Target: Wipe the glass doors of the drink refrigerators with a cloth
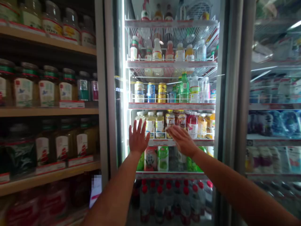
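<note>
Between the spread, empty fingers of the left hand [138, 140] and the straight, seemingly empty ones of the right hand [181, 139], farther back, stands a white-capped drink bottle [160, 124]; probably weighty, slippery if chilled; best grasped round its middle.

Pale yellow bottles [160, 125] have white caps [159, 113]; one blue can [151, 93], one gold can [162, 93]; a bright green bottle [184, 85]; red caps [160, 189]; tan shelves [47, 111]; a white price tag [71, 104] edged red.

light strip [123, 47]: glaring white | wooden shelves [47, 111]: dim | right glass door [262, 75]: reflections | outer edges: blurred, stretched
</note>
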Motion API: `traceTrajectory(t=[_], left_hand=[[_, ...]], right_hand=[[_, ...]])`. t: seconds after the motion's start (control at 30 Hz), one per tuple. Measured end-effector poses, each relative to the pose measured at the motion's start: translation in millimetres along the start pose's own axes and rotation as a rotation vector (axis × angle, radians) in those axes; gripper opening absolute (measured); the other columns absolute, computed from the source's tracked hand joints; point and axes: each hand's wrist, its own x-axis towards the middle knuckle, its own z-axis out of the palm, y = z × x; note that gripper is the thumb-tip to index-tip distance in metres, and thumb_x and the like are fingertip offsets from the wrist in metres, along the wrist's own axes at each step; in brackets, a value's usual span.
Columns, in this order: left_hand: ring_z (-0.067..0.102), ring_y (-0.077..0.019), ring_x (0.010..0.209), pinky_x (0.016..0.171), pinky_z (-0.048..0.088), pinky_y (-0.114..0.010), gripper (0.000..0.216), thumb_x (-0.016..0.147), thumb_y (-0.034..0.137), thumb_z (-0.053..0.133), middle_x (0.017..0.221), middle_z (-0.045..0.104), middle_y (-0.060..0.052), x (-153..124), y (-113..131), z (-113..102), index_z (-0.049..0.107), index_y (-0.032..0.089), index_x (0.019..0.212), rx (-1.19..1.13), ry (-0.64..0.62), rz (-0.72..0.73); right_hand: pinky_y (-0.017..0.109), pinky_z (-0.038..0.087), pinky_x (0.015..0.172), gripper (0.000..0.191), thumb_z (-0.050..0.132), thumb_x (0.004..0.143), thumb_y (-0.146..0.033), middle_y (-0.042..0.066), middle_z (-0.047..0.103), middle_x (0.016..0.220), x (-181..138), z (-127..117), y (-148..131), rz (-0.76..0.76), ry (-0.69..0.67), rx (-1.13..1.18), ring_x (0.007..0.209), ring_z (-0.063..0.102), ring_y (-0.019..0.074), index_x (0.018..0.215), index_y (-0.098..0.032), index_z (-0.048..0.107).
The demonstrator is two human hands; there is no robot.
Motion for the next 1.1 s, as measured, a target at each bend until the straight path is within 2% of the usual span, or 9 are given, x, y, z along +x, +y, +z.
traceTrajectory(t=[0.07,0.13,0.33,0.47,0.53,0.73,0.93,1.0,1.1], left_hand=[[0.009,-0.0275,0.154,0.127,0.008,-0.053,0.068,0.100,0.039,0.045,0.164,0.022,-0.007,0,0,0,0.016,0.023,0.160,-0.009,-0.002,-0.005],[0.009,-0.0277,0.154,0.126,0.008,-0.054,0.068,0.100,0.039,0.045,0.164,0.023,-0.007,0,-1,1,0.017,0.024,0.160,-0.020,-0.001,-0.006],[0.009,-0.0273,0.154,0.127,0.008,-0.053,0.067,0.100,0.039,0.043,0.164,0.023,-0.007,0,0,1,0.017,0.024,0.160,-0.006,-0.001,0.001],[0.008,-0.0276,0.154,0.127,0.008,-0.054,0.068,0.100,0.039,0.044,0.164,0.022,-0.007,0,0,0,0.016,0.024,0.160,-0.012,-0.004,-0.004],[0.008,-0.0277,0.154,0.126,0.008,-0.054,0.068,0.100,0.038,0.044,0.164,0.022,-0.006,0,1,-1,0.016,0.024,0.160,-0.018,-0.007,-0.009],[0.008,-0.0275,0.155,0.126,0.008,-0.054,0.067,0.100,0.039,0.043,0.164,0.022,-0.007,0,0,0,0.017,0.023,0.160,-0.005,-0.013,-0.001],[0.009,-0.0275,0.154,0.126,0.008,-0.054,0.066,0.100,0.039,0.044,0.164,0.023,-0.006,0,0,0,0.020,0.024,0.159,-0.014,-0.009,-0.011],[0.009,-0.0273,0.154,0.127,0.008,-0.053,0.066,0.100,0.039,0.044,0.164,0.023,-0.006,0,0,0,0.019,0.024,0.160,-0.010,-0.012,-0.013],[0.008,-0.0275,0.154,0.126,0.008,-0.054,0.066,0.100,0.039,0.044,0.164,0.022,-0.007,0,1,0,0.020,0.022,0.159,-0.005,-0.018,-0.013]], right_hand=[[0.041,0.036,0.118,0.067,0.042,0.095,-0.009,0.003,0.050,0.152,-8,-2,-2,-0.227,-0.122,0.072,0.146,0.036,0.0197,0.158,-0.021,0.023],[0.039,0.036,0.118,0.066,0.040,0.096,-0.009,0.001,0.051,0.151,-10,-7,7,-0.299,-0.150,0.093,0.145,0.039,0.0177,0.158,-0.023,0.024],[0.047,0.035,0.119,0.071,0.044,0.095,-0.006,0.007,0.052,0.150,-21,-10,14,0.123,0.101,-0.055,0.148,0.035,0.0245,0.159,-0.024,0.019],[0.038,0.037,0.118,0.067,0.041,0.096,-0.006,0.002,0.054,0.148,-41,-13,3,-0.221,-0.107,0.058,0.144,0.040,0.0177,0.158,-0.022,0.023],[0.037,0.039,0.117,0.067,0.039,0.096,-0.006,0.000,0.054,0.148,-42,-19,11,-0.287,-0.157,0.076,0.143,0.042,0.0163,0.158,-0.024,0.022],[0.047,0.039,0.117,0.073,0.044,0.094,-0.005,0.006,0.051,0.150,-58,-18,18,0.208,0.111,-0.090,0.146,0.038,0.0251,0.159,-0.027,0.021],[0.037,0.041,0.116,0.066,0.038,0.095,-0.007,-0.001,0.054,0.148,-81,-26,20,-0.263,-0.235,0.092,0.142,0.044,0.0153,0.156,-0.029,0.028],[0.039,0.041,0.117,0.068,0.040,0.095,-0.007,-0.002,0.054,0.148,-75,-32,34,-0.164,-0.187,0.070,0.142,0.044,0.0165,0.157,-0.032,0.026],[0.048,0.039,0.118,0.073,0.044,0.094,-0.007,0.003,0.046,0.154,-71,-31,36,0.221,0.073,-0.076,0.145,0.039,0.0247,0.159,-0.032,0.021]])
